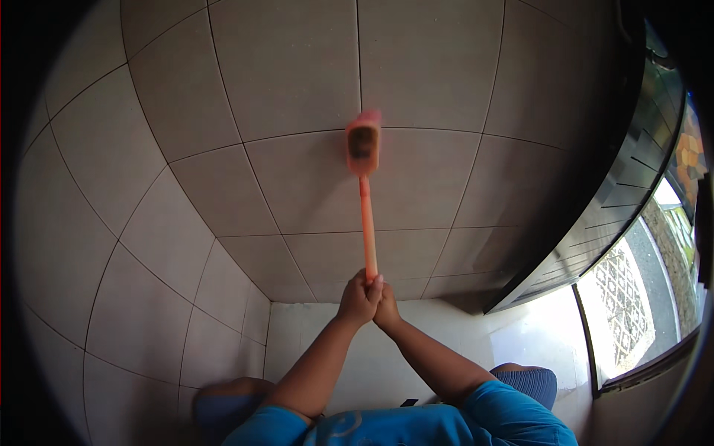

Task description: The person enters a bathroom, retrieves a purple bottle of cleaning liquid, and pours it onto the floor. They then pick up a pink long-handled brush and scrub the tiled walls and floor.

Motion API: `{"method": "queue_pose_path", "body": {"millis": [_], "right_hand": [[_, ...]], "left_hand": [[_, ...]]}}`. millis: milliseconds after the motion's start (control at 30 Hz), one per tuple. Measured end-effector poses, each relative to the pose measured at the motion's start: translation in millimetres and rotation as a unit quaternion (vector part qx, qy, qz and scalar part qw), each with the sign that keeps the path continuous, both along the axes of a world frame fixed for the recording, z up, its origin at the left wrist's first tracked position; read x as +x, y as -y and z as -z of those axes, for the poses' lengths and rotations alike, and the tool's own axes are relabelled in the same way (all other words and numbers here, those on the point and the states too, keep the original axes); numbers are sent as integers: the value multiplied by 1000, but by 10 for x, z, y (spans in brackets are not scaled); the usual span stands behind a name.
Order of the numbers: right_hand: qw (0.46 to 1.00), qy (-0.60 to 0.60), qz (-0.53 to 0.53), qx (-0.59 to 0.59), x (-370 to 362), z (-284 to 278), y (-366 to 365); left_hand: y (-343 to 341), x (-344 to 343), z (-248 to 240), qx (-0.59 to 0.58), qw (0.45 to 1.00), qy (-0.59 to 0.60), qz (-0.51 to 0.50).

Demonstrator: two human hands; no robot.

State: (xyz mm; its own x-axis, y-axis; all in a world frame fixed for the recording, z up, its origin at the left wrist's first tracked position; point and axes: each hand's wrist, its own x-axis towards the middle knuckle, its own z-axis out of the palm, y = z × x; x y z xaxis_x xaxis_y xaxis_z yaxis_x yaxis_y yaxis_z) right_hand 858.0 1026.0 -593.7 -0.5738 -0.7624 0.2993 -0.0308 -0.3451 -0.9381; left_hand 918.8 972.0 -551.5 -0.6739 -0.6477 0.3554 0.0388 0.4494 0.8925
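Both of my hands are closed together around the lower end of a long-handled orange brush. My left hand wraps the grip from the left, and my right hand is pressed against it, partly hidden behind it. The handle points straight away from me. Its broad orange head has a dark patch in the middle and a pink fringe at the far end, blurred by motion. That head lies over a beige tiled surface, near a joint between tiles; whether it touches the tiles I cannot tell.
A tiled wall runs along my left. On the right stands a dark slatted panel, with bright patterned paving seen beyond it. Pale flooring lies beneath my forearms, and my knees show on both sides.
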Motion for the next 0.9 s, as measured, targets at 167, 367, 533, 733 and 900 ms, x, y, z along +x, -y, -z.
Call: {"method": "queue_pose_path", "body": {"millis": [167,367,533,733,900], "right_hand": [[1000,-16,24,1,9,179,21],[977,54,-1,206,609,1567,-642],[966,44,-16,252,531,1476,-558],[996,-82,35,-9,85,-206,251],[1000,-21,-5,10,204,-346,397]], "left_hand": [[3,28,142,20,998,-33,45],[-483,559,1992,149,979,141,12],[-352,518,1688,170,975,135,44],[276,129,-173,49,996,-21,69],[407,275,-427,-13,999,9,43]]}}
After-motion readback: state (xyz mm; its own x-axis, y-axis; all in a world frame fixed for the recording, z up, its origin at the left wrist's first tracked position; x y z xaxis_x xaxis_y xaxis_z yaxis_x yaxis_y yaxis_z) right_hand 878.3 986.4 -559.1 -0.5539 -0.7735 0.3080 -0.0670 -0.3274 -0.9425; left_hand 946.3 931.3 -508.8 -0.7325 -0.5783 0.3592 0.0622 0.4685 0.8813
